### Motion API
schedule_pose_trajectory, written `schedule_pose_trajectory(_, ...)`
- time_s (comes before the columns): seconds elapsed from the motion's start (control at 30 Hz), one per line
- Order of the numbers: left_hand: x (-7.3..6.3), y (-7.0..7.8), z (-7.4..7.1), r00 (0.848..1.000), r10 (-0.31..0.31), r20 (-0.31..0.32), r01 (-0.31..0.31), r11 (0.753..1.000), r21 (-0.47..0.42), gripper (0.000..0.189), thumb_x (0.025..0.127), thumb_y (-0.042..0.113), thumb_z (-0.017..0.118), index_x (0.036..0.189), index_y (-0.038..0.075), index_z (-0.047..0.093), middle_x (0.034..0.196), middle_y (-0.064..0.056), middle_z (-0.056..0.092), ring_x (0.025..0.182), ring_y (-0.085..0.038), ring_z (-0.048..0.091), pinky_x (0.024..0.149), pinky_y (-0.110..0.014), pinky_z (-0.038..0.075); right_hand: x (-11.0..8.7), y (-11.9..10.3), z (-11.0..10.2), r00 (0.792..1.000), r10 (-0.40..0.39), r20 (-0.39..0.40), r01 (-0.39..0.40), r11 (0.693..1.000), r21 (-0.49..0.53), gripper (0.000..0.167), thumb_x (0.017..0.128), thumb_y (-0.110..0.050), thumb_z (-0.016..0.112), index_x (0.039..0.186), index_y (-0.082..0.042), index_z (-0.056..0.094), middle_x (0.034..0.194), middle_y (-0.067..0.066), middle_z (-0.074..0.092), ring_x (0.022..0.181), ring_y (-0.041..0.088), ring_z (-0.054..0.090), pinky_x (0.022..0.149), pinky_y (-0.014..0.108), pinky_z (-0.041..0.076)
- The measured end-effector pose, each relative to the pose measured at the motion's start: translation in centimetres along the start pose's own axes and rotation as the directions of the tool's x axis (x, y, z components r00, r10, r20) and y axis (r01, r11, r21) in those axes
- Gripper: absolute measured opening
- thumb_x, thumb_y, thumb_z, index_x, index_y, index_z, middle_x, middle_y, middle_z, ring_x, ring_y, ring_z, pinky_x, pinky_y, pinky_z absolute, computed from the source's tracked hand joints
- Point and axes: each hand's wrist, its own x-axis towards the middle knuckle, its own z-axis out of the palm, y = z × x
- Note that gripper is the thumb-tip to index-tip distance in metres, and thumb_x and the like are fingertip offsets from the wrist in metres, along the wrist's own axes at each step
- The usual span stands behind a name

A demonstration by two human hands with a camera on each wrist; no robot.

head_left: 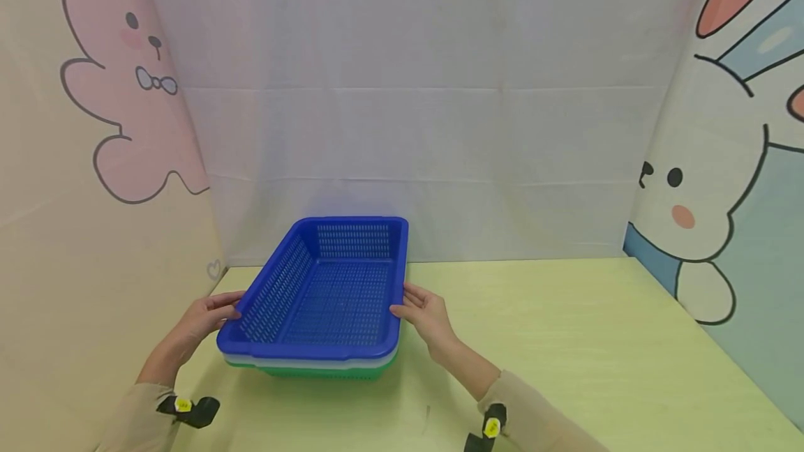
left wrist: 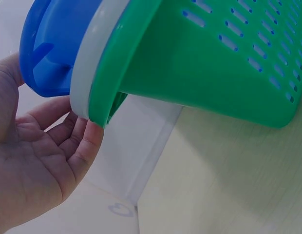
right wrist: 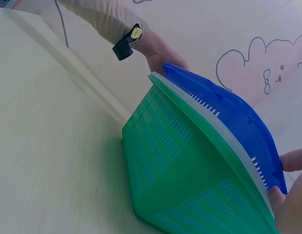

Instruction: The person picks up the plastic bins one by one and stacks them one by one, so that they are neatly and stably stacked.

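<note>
A blue plastic basket (head_left: 342, 302) with slotted walls sits nested on top of a white basket (head_left: 314, 363) and a green basket (head_left: 333, 372). At the stack's left side, my left hand (head_left: 204, 319) holds the blue rim, thumb on top. Its other fingertips reach under, touching the white and green rims in the left wrist view. On the opposite side my right hand (head_left: 430, 316) pinches the blue rim between thumb and fingers. A gap shows between the blue and white rims in the right wrist view. The green basket's bottom is low against the table.
The stack is on the left part of a pale yellow-green table (head_left: 553, 340). A white cloth wall (head_left: 440, 110) stands behind it. Side panels carry a pink bear drawing (head_left: 125, 89) at left and a rabbit drawing (head_left: 697, 180) at right.
</note>
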Motion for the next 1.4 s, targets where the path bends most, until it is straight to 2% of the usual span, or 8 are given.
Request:
schedule_pose_trajectory(0.17,0.1,-0.3,-0.1,1.0,0.02,-0.004,-0.02,1.0,-0.005,0.051,0.089,0.014,0.051,0.133,-0.008,0.038,0.124,-0.022,0.053,0.091,0.002,0.055,0.098,-0.053,0.034,-0.1,-0.2,-0.2,1.0,0.011,0.019,-0.01,0.999,-0.042,0.058,0.081,0.001,0.062,0.131,0.014,0.035,0.132,0.029,0.04,0.122,0.035,0.041,0.096,0.035,0.04)
schedule_pose_trajectory(0.37,-0.1,-0.5,0.0,1.0,0.025,-0.005,-0.026,0.999,-0.019,0.051,0.091,0.017,0.051,0.134,-0.007,0.037,0.127,-0.022,0.05,0.09,0.006,0.053,0.098,-0.051,0.035,-0.4,-0.4,-0.4,0.999,0.014,0.036,-0.011,0.996,-0.093,0.058,0.08,0.002,0.063,0.131,0.012,0.037,0.134,0.026,0.04,0.123,0.034,0.039,0.097,0.035,0.037)
schedule_pose_trajectory(0.7,-0.5,-0.8,0.5,0.999,0.043,-0.032,-0.046,0.996,-0.08,0.053,0.093,0.02,0.05,0.136,-0.006,0.035,0.133,-0.024,0.043,0.09,0.015,0.047,0.101,-0.055,0.026,-0.8,-0.4,-0.5,0.998,-0.026,0.055,0.031,0.994,-0.109,0.056,0.08,0.002,0.063,0.13,0.012,0.039,0.133,0.027,0.039,0.123,0.036,0.038,0.096,0.035,0.038)
schedule_pose_trajectory(0.9,-0.6,-0.9,0.6,0.998,0.041,-0.038,-0.044,0.994,-0.102,0.055,0.092,0.022,0.052,0.135,-0.006,0.035,0.127,-0.009,0.052,0.09,0.014,0.048,0.102,-0.055,0.025,-1.2,-0.3,-0.9,0.996,-0.051,0.075,0.059,0.992,-0.11,0.054,0.081,0.0,0.063,0.129,0.011,0.041,0.133,0.026,0.041,0.123,0.035,0.039,0.095,0.034,0.04)
schedule_pose_trajectory(1.0,-0.7,-1.0,0.6,0.999,0.032,-0.037,-0.037,0.991,-0.13,0.056,0.091,0.023,0.054,0.135,-0.007,0.036,0.121,-0.003,0.056,0.089,0.01,0.052,0.101,-0.057,0.025,-1.2,0.1,-1.2,0.994,-0.09,0.06,0.097,0.988,-0.118,0.051,0.08,0.001,0.064,0.127,0.011,0.044,0.131,0.025,0.044,0.123,0.035,0.04,0.095,0.036,0.041)
schedule_pose_trajectory(1.07,-0.6,-1.1,0.6,0.999,0.029,-0.036,-0.034,0.99,-0.139,0.056,0.091,0.023,0.054,0.134,-0.007,0.036,0.12,-0.003,0.057,0.089,0.008,0.054,0.101,-0.057,0.026,-1.3,0.4,-1.4,0.994,-0.1,0.036,0.104,0.986,-0.127,0.049,0.08,0.001,0.063,0.125,0.011,0.046,0.129,0.024,0.046,0.122,0.035,0.041,0.095,0.038,0.041)
schedule_pose_trajectory(1.17,-0.4,-1.5,0.5,0.999,0.023,-0.037,-0.028,0.99,-0.139,0.056,0.091,0.025,0.054,0.134,-0.006,0.037,0.123,-0.005,0.055,0.09,0.007,0.054,0.099,-0.055,0.03,-1.3,0.8,-1.7,0.996,-0.088,0.007,0.088,0.987,-0.134,0.048,0.081,-0.001,0.062,0.125,0.011,0.046,0.129,0.024,0.046,0.122,0.036,0.042,0.096,0.04,0.04)
schedule_pose_trajectory(1.4,0.3,-1.8,0.6,0.999,0.003,-0.034,-0.008,0.988,-0.153,0.061,0.091,0.033,0.053,0.137,-0.002,0.035,0.117,0.017,0.052,0.093,0.011,0.048,0.099,-0.051,0.033,-0.7,1.4,-1.7,0.999,-0.041,0.028,0.044,0.996,-0.078,0.054,0.084,-0.006,0.06,0.13,0.012,0.037,0.132,0.029,0.04,0.113,0.036,0.05,0.091,0.038,0.045)
